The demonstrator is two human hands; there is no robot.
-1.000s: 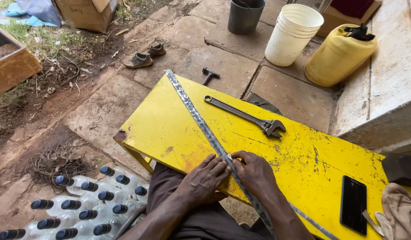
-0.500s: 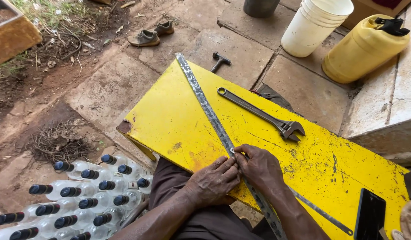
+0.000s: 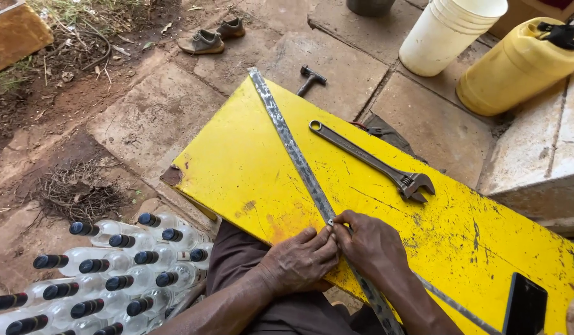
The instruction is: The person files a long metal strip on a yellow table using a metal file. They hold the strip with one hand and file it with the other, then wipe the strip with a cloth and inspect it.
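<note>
Right now both my hands meet on the long metal strip (image 3: 299,164), which lies slantwise across the yellow worktop (image 3: 237,167) from its far corner down to the near edge by my lap. My left hand (image 3: 299,260) rests on the near edge of the worktop, just beside the strip, its fingertips pinched narrow on something tiny at the strip's edge; I cannot tell what it is. My right hand (image 3: 370,245) lies over the strip from the other side, its grip likewise narrow, fingertips touching those of the left at the same spot. Nearer me than that spot, the strip runs on under my right wrist and off the worktop.

Beyond the strip, farther from me, an adjustable wrench (image 3: 374,161) lies flat on the worktop, roughly parallel to the strip and apart from it. A black phone (image 3: 526,304) lies near the worktop's right end, well apart from the strip. Off the far corner where the strip ends, a small hammer (image 3: 310,79) lies on the paving. Past the wrench stand a white bucket (image 3: 445,34) and a yellow jerrycan (image 3: 516,65). Left of my lap, capped clear bottles (image 3: 113,273) are packed together.
</note>
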